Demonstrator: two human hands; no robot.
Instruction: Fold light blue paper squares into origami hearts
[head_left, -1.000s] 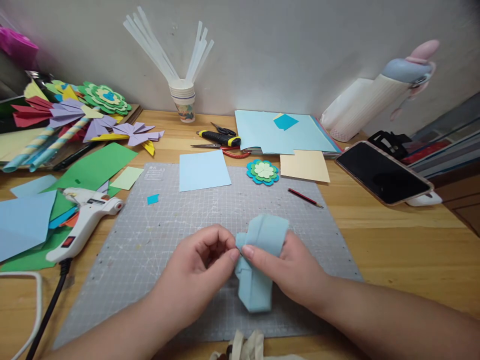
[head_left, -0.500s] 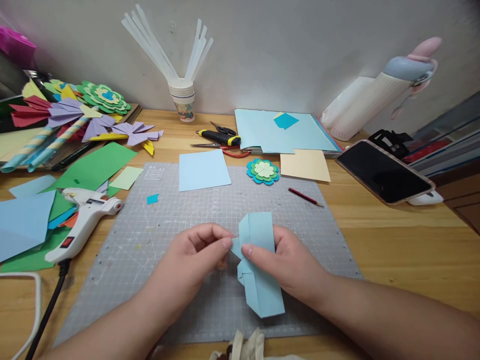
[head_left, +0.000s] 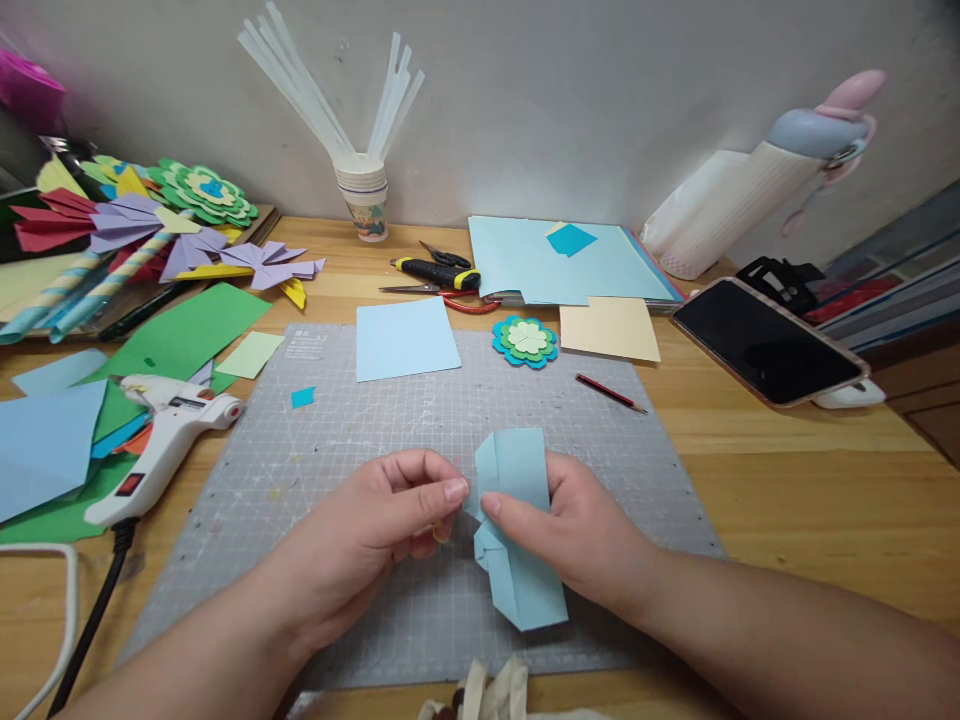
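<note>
A folded light-blue paper, with creased flaps and cut-in angled corners along its left side, is held above the grey cutting mat. My right hand grips it from the right, thumb on the front face and fingers hidden behind. On the other side, my left hand is closed in a pinch at the small flap by the paper's middle; the thumb and forefinger largely cover the spot where they meet the flap.
On the mat lie a light-blue square, a layered paper flower and a pencil. A glue gun sits left among paper sheets. Behind are scissors, a utility knife and stacked cups; a phone rests right.
My left hand has turned slightly at the small flap, and less of the flap shows now. My right hand keeps its hold on the paper, which has barely shifted.
</note>
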